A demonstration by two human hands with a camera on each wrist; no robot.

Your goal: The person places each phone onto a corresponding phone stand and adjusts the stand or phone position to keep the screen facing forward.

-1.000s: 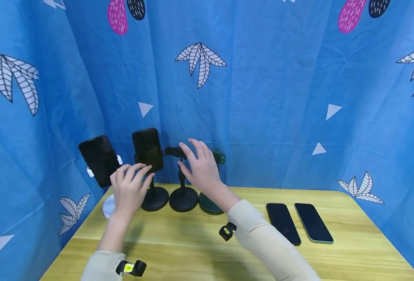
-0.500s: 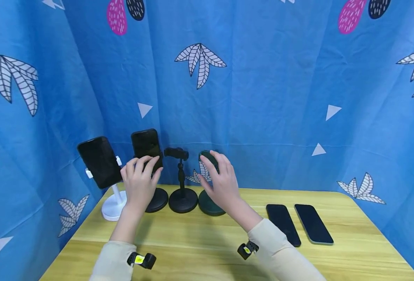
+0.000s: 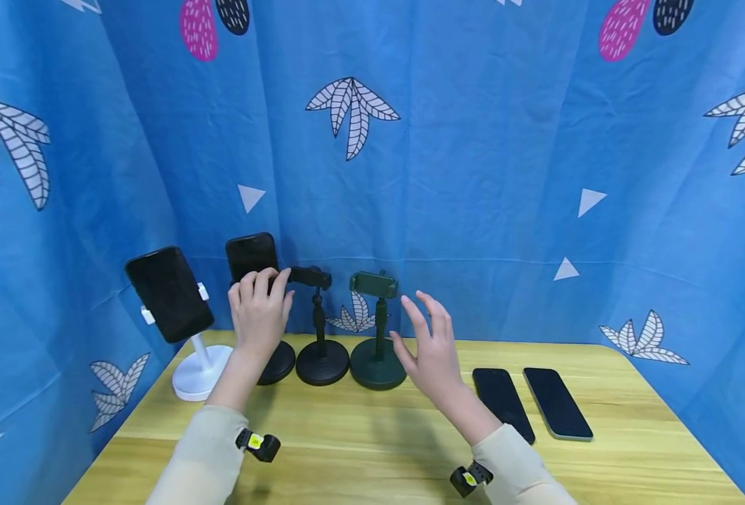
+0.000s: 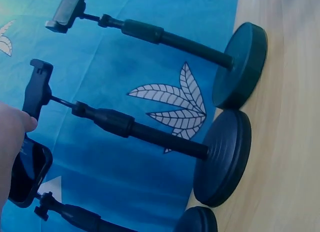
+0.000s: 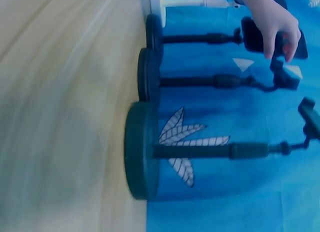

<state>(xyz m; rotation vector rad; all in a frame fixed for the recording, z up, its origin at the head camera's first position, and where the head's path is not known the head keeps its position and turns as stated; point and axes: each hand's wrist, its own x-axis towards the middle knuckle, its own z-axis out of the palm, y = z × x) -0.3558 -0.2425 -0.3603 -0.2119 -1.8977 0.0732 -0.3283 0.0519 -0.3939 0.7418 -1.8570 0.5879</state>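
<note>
My left hand (image 3: pixel 259 308) pinches the left end of the clamp on a black phone stand (image 3: pixel 323 361) that carries no phone. The thumb meets that clamp in the left wrist view, and the right wrist view shows the fingers (image 5: pixel 290 44) about it. Just behind the hand, a black phone (image 3: pixel 250 254) sits upright in another black stand, partly covered. My right hand (image 3: pixel 434 351) hovers right of a dark green phone stand (image 3: pixel 375 284), apart from it, fingers spread and holding nothing. The green clamp bears no phone.
A white stand (image 3: pixel 200 373) holds a tilted black phone (image 3: pixel 170 294) at the far left. Two phones lie on the wooden table (image 3: pixel 650 449) at right: a black one (image 3: pixel 504 403) and a light-edged one (image 3: pixel 558 403). A blue patterned curtain (image 3: pixel 486 210) hangs behind.
My right hand has moved right and down, from in front of the empty black stand, past the green one. My left hand has moved right, from before the held phones to the black clamp.
</note>
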